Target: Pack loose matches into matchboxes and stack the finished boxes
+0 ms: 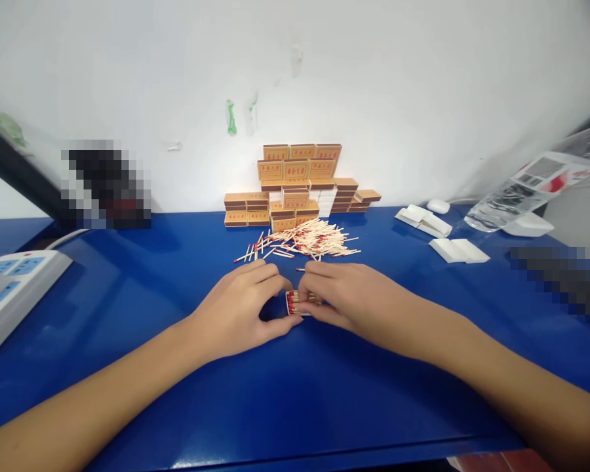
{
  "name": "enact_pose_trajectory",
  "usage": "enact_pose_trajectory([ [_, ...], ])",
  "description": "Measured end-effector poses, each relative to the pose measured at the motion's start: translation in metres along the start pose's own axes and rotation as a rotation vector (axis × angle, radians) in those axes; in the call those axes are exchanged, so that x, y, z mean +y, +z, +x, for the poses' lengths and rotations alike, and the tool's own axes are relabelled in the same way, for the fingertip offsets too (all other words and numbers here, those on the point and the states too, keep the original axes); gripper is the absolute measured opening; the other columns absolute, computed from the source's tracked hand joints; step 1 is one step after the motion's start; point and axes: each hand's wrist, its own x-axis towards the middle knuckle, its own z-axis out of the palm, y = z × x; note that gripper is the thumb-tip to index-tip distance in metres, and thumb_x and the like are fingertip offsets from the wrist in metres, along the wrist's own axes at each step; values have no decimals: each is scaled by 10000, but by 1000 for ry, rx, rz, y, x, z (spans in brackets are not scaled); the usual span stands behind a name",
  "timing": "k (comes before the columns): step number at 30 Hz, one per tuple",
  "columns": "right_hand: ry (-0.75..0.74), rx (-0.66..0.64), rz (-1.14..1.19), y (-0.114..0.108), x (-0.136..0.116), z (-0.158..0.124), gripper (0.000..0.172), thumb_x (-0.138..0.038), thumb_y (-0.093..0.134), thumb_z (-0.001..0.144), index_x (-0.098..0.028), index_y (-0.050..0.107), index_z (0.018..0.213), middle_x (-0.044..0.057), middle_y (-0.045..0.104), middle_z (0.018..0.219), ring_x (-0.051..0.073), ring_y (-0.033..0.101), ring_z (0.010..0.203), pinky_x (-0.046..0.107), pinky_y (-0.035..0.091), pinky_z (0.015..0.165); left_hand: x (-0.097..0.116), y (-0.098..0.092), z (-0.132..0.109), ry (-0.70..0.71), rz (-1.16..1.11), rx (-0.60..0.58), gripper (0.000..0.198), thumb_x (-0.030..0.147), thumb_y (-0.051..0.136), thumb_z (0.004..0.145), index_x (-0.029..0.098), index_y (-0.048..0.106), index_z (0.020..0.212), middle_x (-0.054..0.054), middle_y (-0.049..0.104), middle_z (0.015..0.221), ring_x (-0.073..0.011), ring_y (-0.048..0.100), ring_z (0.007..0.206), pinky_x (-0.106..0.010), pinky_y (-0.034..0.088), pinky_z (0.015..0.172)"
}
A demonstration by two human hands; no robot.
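A small white matchbox tray (pixel 288 305) with red-headed matches (pixel 295 298) in it lies on the blue table between my hands. My left hand (pixel 246 298) curves around the tray's left end, its thumb at the near edge and index finger at the far edge. Over the right part of the tray is my right hand (pixel 344 295), its fingers closed on the matches and covering much of the tray. Just beyond my hands spreads a loose pile of matches (pixel 319 237). One single match (pixel 299 269) lies close to my right fingers.
Stacked matchboxes (pixel 295 170) stand against the white wall. White paper trays (pixel 423 221) and a folded white piece (pixel 458 250) lie at right, near a clear plastic bottle (pixel 511 190). A power strip (pixel 29 282) sits at left. The table's front edge (pixel 295 455) runs below.
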Motion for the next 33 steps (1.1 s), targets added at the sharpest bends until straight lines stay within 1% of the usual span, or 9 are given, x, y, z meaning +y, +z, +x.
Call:
enact_pose_trajectory([
  [2,8,-13,3,2,0,0,226,-331,597,1076,-171,688,945,54,685,952,184,661,791,313,442,705,0,0,0,0,1,1,200,364,744,939,182,681,991,-38,692,936,-210,646,857,-352,516,768],
  [6,-4,69,39,1,6,-3,175,-299,603,1068,-183,690,971,45,690,956,164,630,763,301,428,690,0,0,0,-4,9,-2,237,407,751,940,185,678,984,-45,693,942,-215,651,864,-354,523,772],
  [8,-16,78,71,0,9,-4,152,-285,612,1060,-191,687,967,38,688,959,152,612,747,292,421,677,0,0,0,-4,8,-3,246,414,753,940,186,679,996,-47,697,951,-218,655,873,-355,525,778],
  [14,-11,11,126,3,10,-1,184,-293,595,1067,-186,691,951,34,657,942,159,608,782,297,436,715,0,0,0,-5,6,-11,239,406,749,944,182,676,985,-40,678,925,-215,642,855,-355,518,773],
  [17,1,-19,136,4,10,0,201,-305,586,1070,-183,668,932,34,648,932,158,596,762,296,432,702,0,0,0,-3,6,-14,246,416,746,945,184,671,974,-39,675,924,-213,638,851,-354,517,770],
  [22,-19,-13,153,3,12,-2,185,-310,584,1065,-192,649,938,33,656,934,157,598,751,291,430,684,0,0,-1,-11,12,-20,246,424,737,949,189,678,993,-47,691,946,-216,644,865,-356,523,774],
  [26,-29,-32,116,0,12,-3,219,-320,568,1079,-195,655,921,31,663,930,158,602,754,292,422,685,0,0,-1,-4,18,-7,260,430,748,941,184,684,993,-52,700,958,-219,650,869,-357,525,773],
  [28,-18,-5,83,-3,15,-2,196,-299,577,1071,-195,662,928,30,670,924,161,601,755,292,412,686,-1,0,-1,-5,16,-7,259,421,758,936,180,694,1006,-51,699,955,-222,653,873,-360,527,779],
  [33,93,174,-7,-4,33,2,118,-234,612,1026,-193,646,921,32,663,872,178,586,775,296,387,697,-1,0,-1,-4,-6,-4,271,407,773,929,176,722,1062,-49,706,957,-222,658,874,-368,531,798],
])
